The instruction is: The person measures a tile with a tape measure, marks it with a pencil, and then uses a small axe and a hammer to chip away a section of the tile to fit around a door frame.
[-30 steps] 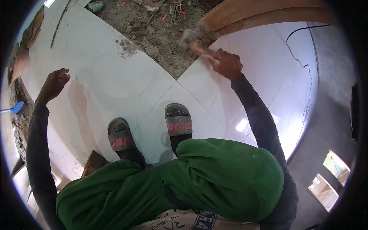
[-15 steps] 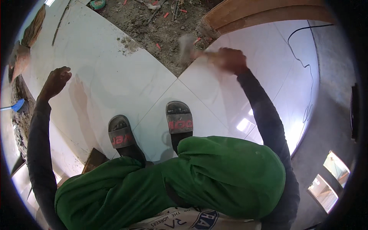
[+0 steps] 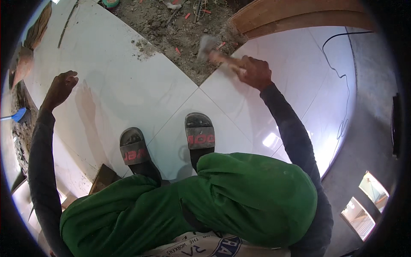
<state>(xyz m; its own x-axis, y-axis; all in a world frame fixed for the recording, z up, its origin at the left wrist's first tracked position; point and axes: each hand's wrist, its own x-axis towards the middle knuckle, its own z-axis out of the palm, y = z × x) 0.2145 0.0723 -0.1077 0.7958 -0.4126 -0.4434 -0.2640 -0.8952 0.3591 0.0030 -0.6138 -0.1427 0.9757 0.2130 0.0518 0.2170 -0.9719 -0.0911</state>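
In my right hand [image 3: 255, 73] is a mallet [image 3: 229, 61] with a wooden handle, my fingers wrapped round it. Its grey head [image 3: 207, 46] is smeared by motion and hangs over the corner where the soil meets the white tiles. Out to the left, my left hand [image 3: 63, 88] is held in the air above the tiles, fingers loosely bent and apart, nothing in them. White floor tiles [image 3: 115, 85] lie under my sandalled feet. Bare grey soil [image 3: 150, 25] with small red pieces [image 3: 177, 50] fills the gap ahead.
A curved wooden piece [image 3: 299, 17] stands at the far right beside the soil. A thin black cable [image 3: 327, 40] runs over the right tiles. A green tape measure [image 3: 110, 3] lies at the far edge. A blue-headed tool [image 3: 19, 115] and rough wood are at the left.
My right hand has moved slightly left with the mallet, whose handle now slants more. My left hand has shifted slightly left and stays raised.
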